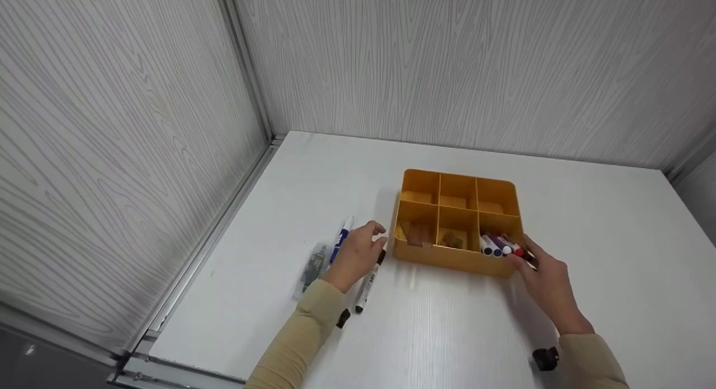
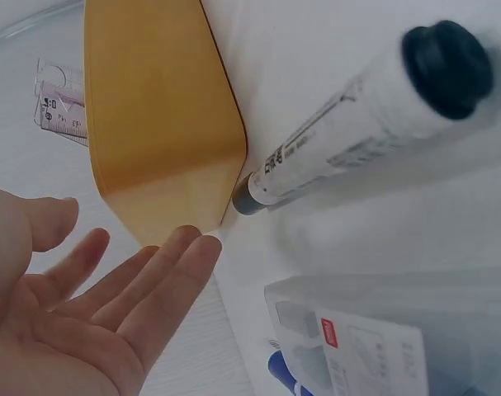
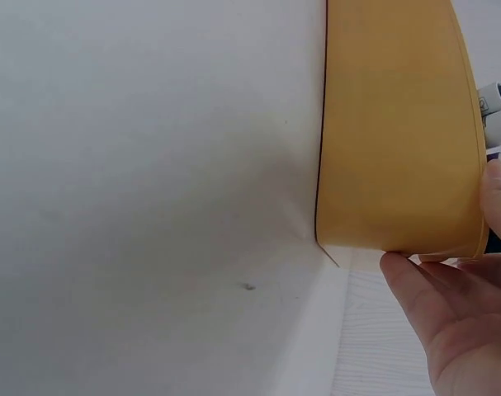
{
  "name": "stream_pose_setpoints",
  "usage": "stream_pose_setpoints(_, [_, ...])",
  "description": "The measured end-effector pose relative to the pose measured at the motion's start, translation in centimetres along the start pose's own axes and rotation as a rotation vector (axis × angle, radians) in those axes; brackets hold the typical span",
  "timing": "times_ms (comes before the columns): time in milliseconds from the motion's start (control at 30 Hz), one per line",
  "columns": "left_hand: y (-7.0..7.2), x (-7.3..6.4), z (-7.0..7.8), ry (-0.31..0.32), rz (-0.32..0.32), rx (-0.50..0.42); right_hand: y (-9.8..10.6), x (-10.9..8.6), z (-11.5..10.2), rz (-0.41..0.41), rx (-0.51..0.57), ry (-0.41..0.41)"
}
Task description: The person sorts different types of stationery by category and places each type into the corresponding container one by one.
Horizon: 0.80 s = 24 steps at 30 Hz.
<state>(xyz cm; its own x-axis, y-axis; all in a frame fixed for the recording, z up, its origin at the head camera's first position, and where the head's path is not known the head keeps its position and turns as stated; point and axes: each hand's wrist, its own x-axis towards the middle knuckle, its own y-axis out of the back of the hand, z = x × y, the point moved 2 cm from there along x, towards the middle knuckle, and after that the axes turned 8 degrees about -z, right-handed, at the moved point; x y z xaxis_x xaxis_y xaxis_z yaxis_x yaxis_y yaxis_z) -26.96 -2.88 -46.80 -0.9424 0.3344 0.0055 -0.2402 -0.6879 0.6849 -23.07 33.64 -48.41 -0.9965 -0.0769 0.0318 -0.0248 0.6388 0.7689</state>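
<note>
A yellow six-compartment organizer box stands on the table. At its front right corner my right hand grips it, thumb at the rim and fingers against the side wall. Several capped markers lean in the front right compartment, beside that thumb. My left hand holds nothing; its fingers are spread and relaxed near the box's left side. Under the left hand lies a white marker with black ends. A clear ruler sticks out over the box rim in the left wrist view.
Left of my left hand are a blue-and-white marker and a clear plastic case with dark contents. Small brownish items sit in the front middle compartment. Grey wood-grain panels border the white table.
</note>
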Motion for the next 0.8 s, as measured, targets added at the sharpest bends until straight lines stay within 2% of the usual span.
stream_pose_setpoints(67, [0.0,-0.4,-0.2,0.016,0.008,0.055,0.1,-0.1,-0.1,0.008,-0.007,-0.002])
stream_pose_setpoints(300, [-0.4,-1.5,-0.3,0.090,-0.022,0.194,-0.2,0.0,0.1,0.023,-0.005,0.016])
stream_pose_setpoints(600, [-1.7,-3.0,-0.4,0.074,-0.005,0.466,-0.4,0.0,0.4,0.033,0.000,0.011])
stream_pose_setpoints(800, [-2.4,-3.4,-0.8,0.040,0.022,0.499,-0.3,-0.1,0.3,0.031,0.005,0.001])
